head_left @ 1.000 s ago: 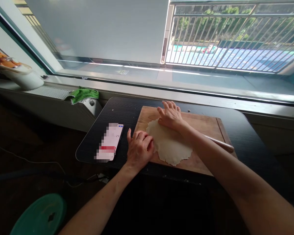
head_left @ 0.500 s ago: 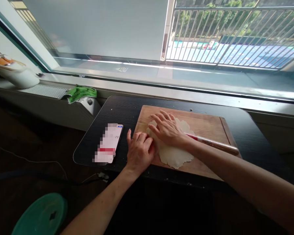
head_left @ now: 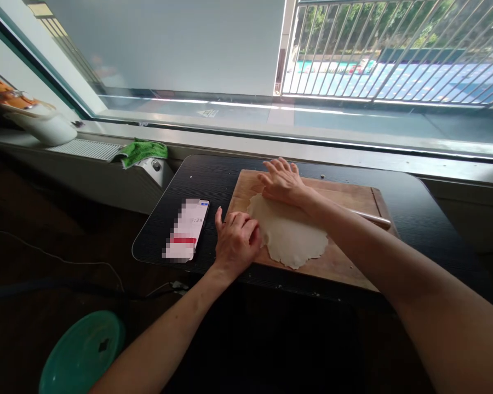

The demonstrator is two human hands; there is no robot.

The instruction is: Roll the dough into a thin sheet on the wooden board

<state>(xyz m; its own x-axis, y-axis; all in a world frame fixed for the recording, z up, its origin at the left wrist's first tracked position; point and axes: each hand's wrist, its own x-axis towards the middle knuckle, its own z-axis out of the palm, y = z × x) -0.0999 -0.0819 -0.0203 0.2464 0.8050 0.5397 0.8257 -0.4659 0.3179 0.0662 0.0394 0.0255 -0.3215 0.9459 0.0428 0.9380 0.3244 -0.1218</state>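
The dough (head_left: 294, 241) is lying flat, its edge ragged, on the left and middle part of the board (head_left: 246, 183), which is resting on the dark worktop (head_left: 414, 208). The right hand (head_left: 283, 180) is lying palm down at the dough's far edge, its fingers stretched out and slightly apart; what is sitting under the palm is hidden. The pin (head_left: 372, 219) is showing only its right end, slanting out from behind the right forearm over the board. The left hand (head_left: 238, 239) is resting at the dough's left edge, most fingers curled in and one sticking up; whether they are clamping anything cannot be told. The phone (head_left: 187, 230) is lying left of that hand, its screen lit.
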